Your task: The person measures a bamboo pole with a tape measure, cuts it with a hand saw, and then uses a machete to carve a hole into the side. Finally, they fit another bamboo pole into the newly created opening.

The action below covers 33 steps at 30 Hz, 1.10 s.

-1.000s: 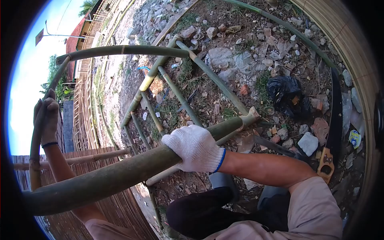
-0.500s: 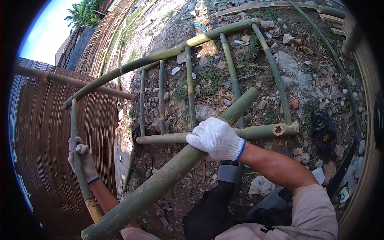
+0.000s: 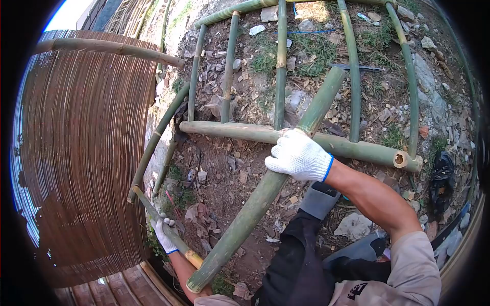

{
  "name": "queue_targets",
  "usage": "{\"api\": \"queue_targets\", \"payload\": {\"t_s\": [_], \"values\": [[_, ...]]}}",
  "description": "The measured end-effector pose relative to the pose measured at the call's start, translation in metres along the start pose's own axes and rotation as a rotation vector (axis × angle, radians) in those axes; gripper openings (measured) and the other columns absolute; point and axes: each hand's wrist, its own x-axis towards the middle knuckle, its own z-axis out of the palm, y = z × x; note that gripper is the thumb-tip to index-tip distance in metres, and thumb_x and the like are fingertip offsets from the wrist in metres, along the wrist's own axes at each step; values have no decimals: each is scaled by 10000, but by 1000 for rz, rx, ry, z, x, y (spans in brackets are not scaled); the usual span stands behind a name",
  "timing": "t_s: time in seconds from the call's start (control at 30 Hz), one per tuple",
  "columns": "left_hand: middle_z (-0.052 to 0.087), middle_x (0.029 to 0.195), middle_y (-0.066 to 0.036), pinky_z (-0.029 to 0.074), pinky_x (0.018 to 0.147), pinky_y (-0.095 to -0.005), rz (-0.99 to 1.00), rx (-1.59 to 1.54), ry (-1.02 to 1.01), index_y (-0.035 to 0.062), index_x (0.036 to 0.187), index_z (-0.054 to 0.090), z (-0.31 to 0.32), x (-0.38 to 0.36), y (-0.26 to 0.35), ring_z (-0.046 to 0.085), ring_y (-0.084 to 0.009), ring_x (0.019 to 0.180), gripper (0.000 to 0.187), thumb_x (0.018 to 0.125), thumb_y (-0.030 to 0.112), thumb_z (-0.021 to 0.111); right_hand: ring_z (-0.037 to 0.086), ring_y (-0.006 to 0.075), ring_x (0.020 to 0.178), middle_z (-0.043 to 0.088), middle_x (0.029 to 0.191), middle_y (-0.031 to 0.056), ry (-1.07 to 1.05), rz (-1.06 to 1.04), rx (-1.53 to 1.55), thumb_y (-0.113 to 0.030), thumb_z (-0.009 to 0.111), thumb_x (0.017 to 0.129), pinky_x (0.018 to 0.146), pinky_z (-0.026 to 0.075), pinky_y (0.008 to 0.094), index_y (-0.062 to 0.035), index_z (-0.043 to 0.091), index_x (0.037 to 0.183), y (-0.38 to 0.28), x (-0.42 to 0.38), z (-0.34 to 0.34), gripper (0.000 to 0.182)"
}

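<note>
My right hand (image 3: 300,155), in a white glove with a blue cuff, is wrapped round a thick green bamboo pole (image 3: 255,201) that slants across the view. My left hand (image 3: 164,232), gloved too, grips a thinner bamboo crosspiece (image 3: 176,239). The crosspiece runs from the thick pole's lower end to the end of a darker bamboo pole (image 3: 158,140) on the left. Beyond the thick pole, a ladder-like bamboo frame (image 3: 240,131) lies on the ground, with several rungs between two rails. Its near rail has a round hole near the right end.
A woven bamboo screen (image 3: 92,153) stands on the left, with a bamboo pole (image 3: 109,47) across its top. Rubble and wood chips cover the ground. A black plastic bag (image 3: 443,178) and a pale rock (image 3: 353,226) lie at the right, near my legs.
The view has tipped downward. The held bamboo's far pole has swung down to the left, off the ladder-like frame. My left hand has come lower and closer, still gripping the crosspiece.
</note>
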Motion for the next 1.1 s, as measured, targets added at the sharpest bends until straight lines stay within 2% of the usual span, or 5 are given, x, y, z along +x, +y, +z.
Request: {"api": "queue_targets", "payload": {"t_s": [0.43, 0.57, 0.67, 0.8, 1.1], "values": [[646, 855, -101, 547, 682, -427, -930, 336, 425, 72, 977, 568, -84, -41, -226, 603, -279, 710, 68, 1007, 127, 543, 648, 245, 889, 645, 850, 18, -133, 45, -181, -214, 689, 759, 908, 501, 409, -160, 665, 833, -58, -64, 69, 94], [713, 1036, -184, 570, 809, -536, -1168, 394, 308, 6, 1189, 635, -90, -39, -271, 669, -393, 889, 254, 993, 158, 581, 620, 262, 832, 609, 848, 54, -8, 212, -102, -197, 676, 786, 820, 493, 423, -106, 641, 882, -80, -120, 5, 137], [633, 1355, -304, 488, 1056, -539, -375, 1351, 542, -40, 1422, 572, 88, -53, -231, 615, -467, 1189, 569, 955, 263, 690, 615, 271, 824, 600, 851, 80, -300, 669, -38, -266, 752, 804, 755, 482, 431, -85, 649, 967, -102, -225, -116, 265], [556, 1430, -277, 452, 1105, -502, 450, 1308, -112, -4, 1493, 531, 265, -35, -217, 541, -419, 1321, 627, 976, 301, 712, 619, 353, 936, 639, 965, 122, -234, 1238, -460, -358, 794, 826, 836, 477, 488, -55, 663, 1097, -161, -325, -177, 427], [560, 1336, -255, 477, 1071, -488, 383, 1022, -472, 18, 1494, 502, 434, -79, -198, 573, -423, 1245, 833, 854, 417, 856, 554, 475, 1292, 599, 1382, 293, -230, 1908, -517, -198, 857, 802, 1106, 441, 498, 46, 573, 1396, -249, -366, -161, 702]]}}
